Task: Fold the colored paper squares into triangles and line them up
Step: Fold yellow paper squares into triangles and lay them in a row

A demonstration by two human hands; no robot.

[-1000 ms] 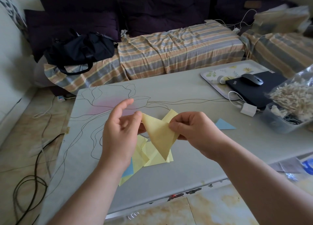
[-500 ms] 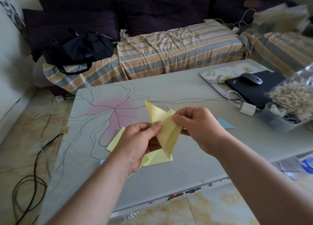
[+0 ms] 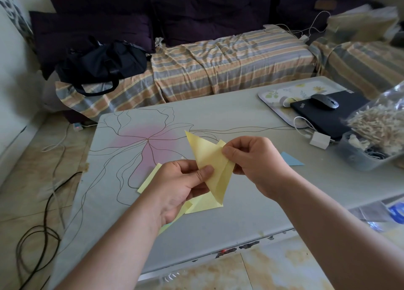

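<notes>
A yellow paper square (image 3: 207,160), partly folded into a triangle, is held in the air above the table. My left hand (image 3: 179,184) pinches its lower left edge with thumb on top. My right hand (image 3: 253,160) pinches its right corner. Under my hands a loose pile of yellow paper squares (image 3: 203,204) lies on the table, partly hidden by my left hand. A folded blue triangle (image 3: 290,159) lies flat on the table to the right of my right hand.
The grey table (image 3: 240,224) carries a drawn flower. At its right end are a black laptop (image 3: 323,115) with a mouse (image 3: 324,101), a white charger (image 3: 319,140) and a plastic tub (image 3: 360,156) of small pieces. A sofa with a black bag (image 3: 102,64) stands behind.
My left hand has dropped from the paper's upper left corner to its lower left edge. The freed top corner now stands up. My right hand has held its grip.
</notes>
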